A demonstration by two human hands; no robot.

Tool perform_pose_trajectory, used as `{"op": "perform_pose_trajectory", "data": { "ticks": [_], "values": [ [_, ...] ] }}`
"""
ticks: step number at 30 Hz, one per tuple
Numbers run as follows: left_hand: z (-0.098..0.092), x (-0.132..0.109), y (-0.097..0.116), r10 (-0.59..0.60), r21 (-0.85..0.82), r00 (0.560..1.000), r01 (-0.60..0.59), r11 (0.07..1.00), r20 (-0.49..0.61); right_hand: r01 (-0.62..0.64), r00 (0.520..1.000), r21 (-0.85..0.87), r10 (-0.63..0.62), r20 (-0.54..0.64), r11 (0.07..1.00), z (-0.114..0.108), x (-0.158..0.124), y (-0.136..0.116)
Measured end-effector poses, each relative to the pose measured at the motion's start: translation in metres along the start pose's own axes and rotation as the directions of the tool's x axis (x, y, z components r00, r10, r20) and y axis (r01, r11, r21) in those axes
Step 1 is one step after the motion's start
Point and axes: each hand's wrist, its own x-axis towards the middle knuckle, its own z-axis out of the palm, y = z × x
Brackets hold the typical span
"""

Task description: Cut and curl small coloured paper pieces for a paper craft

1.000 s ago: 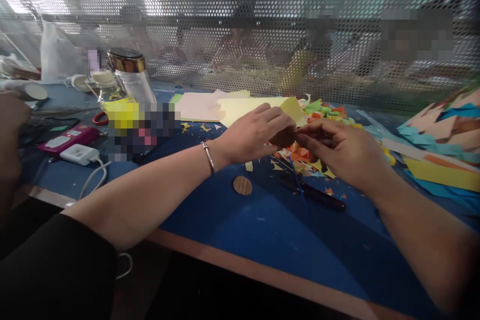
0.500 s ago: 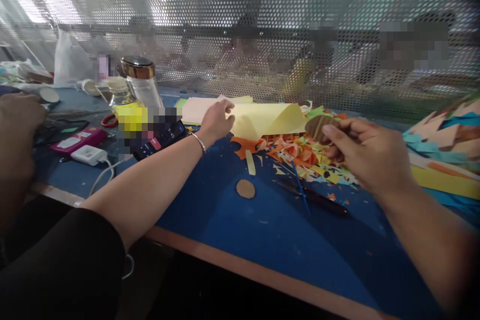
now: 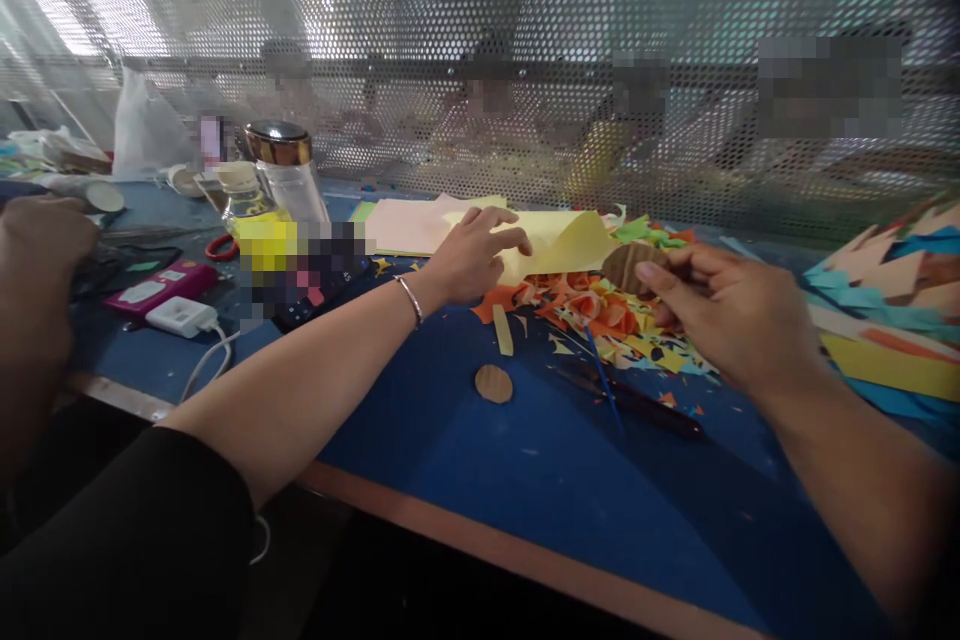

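With bent fingers apart, my left hand (image 3: 474, 255) is over the yellow paper sheet (image 3: 562, 238); whether it touches the sheet I cannot tell. Pale pink paper (image 3: 405, 223) lies just left of it. My right hand (image 3: 739, 310) pinches a round piece of corrugated cardboard (image 3: 630, 267) between thumb and fingers, held up at the right. A second cardboard disc (image 3: 493, 383) lies flat on the blue table (image 3: 540, 490). Between the hands is a heap of orange, yellow and green paper scraps (image 3: 600, 305). Dark-handled scissors (image 3: 652, 410) and a thin blue stick (image 3: 604, 375) lie in front of it.
At the left stand a glass flask (image 3: 289, 170) and a yellow-labelled bottle (image 3: 251, 210), near a phone (image 3: 322, 285), a magenta box (image 3: 161, 285) and a white charger (image 3: 182, 315). Another person's hand (image 3: 45, 240) is far left. Layered coloured paper (image 3: 900, 265) stands right. A perforated metal screen (image 3: 450, 10) rises behind.
My left hand has moved right, from the left edge of the yellow sheet to over it, its fingers spreading. My right hand still holds the cardboard disc in nearly the same place.
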Motion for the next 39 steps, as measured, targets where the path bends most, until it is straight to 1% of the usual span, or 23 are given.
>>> {"op": "perform_pose_trajectory", "data": {
  "ticks": [3, 6, 9, 12, 14, 16, 18, 20, 22, 24, 27, 30, 34, 37, 39],
  "values": [
    [0.001, -0.002, -0.002, 0.044, 0.117, 0.996, -0.053, 0.992, 0.076, 0.013, 1.0, -0.015, -0.013, 0.023, 1.0, 0.0, -0.001, -0.004],
    [0.007, 0.0, 0.009, 0.114, 0.246, 0.984, -0.146, 0.958, 0.136, 0.014, 0.999, -0.027, -0.014, 0.03, 1.0, 0.0, -0.001, -0.005],
    [0.011, 0.002, 0.02, 0.087, 0.339, 0.988, -0.125, 0.932, 0.125, 0.014, 1.0, -0.034, -0.013, 0.025, 0.999, 0.0, 0.0, -0.003],
    [0.008, 0.005, 0.022, 0.031, 0.349, 0.996, -0.057, 0.935, 0.081, 0.019, 1.0, -0.056, -0.018, 0.016, 0.998, 0.0, 0.0, -0.001],
    [0.003, 0.006, 0.019, 0.0, 0.307, 1.0, 0.0, 0.952, 0.0, 0.02, 1.0, -0.07, -0.019, 0.014, 0.997, -0.001, 0.001, -0.001],
    [-0.001, 0.007, 0.015, -0.04, 0.226, 0.993, 0.065, 0.972, -0.114, 0.013, 1.0, -0.076, -0.012, 0.012, 0.997, -0.002, 0.001, -0.001],
    [-0.003, 0.007, 0.011, -0.083, 0.112, 0.971, 0.11, 0.988, -0.224, 0.003, 1.0, -0.078, -0.003, 0.002, 0.997, -0.003, 0.001, -0.001],
    [-0.003, 0.007, 0.006, -0.107, -0.006, 0.936, 0.111, 0.994, -0.334, -0.005, 1.0, -0.074, 0.004, -0.014, 0.997, -0.004, 0.001, -0.001],
    [-0.002, 0.006, 0.001, -0.126, -0.106, 0.888, 0.088, 0.99, -0.442, -0.007, 1.0, -0.062, 0.005, -0.025, 0.998, -0.004, 0.002, -0.001],
    [-0.001, 0.004, -0.003, -0.166, -0.187, 0.839, 0.079, 0.979, -0.518, -0.006, 1.0, -0.046, 0.005, -0.021, 0.999, -0.004, 0.003, 0.0],
    [-0.004, 0.002, -0.006, -0.232, -0.259, 0.794, 0.098, 0.961, -0.562, 0.003, 1.0, -0.03, -0.003, 0.007, 1.0, -0.003, 0.004, 0.002],
    [-0.01, 0.003, -0.007, -0.266, -0.283, 0.756, 0.111, 0.952, -0.598, 0.017, 0.999, -0.004, -0.017, 0.051, 1.0, -0.001, 0.004, 0.005],
    [-0.012, 0.007, -0.004, -0.362, -0.382, 0.695, 0.135, 0.914, -0.621, 0.033, 0.993, 0.031, -0.036, 0.111, 0.999, 0.001, 0.002, 0.0],
    [-0.009, 0.013, -0.002, -0.431, -0.48, 0.651, 0.115, 0.869, -0.624, 0.038, 0.987, 0.064, -0.047, 0.154, 0.997, 0.001, -0.001, -0.008],
    [-0.008, 0.017, 0.0, -0.453, -0.532, 0.642, 0.082, 0.843, -0.619, 0.031, 0.981, 0.097, -0.048, 0.187, 0.995, 0.002, -0.002, -0.012]
  ]
}}
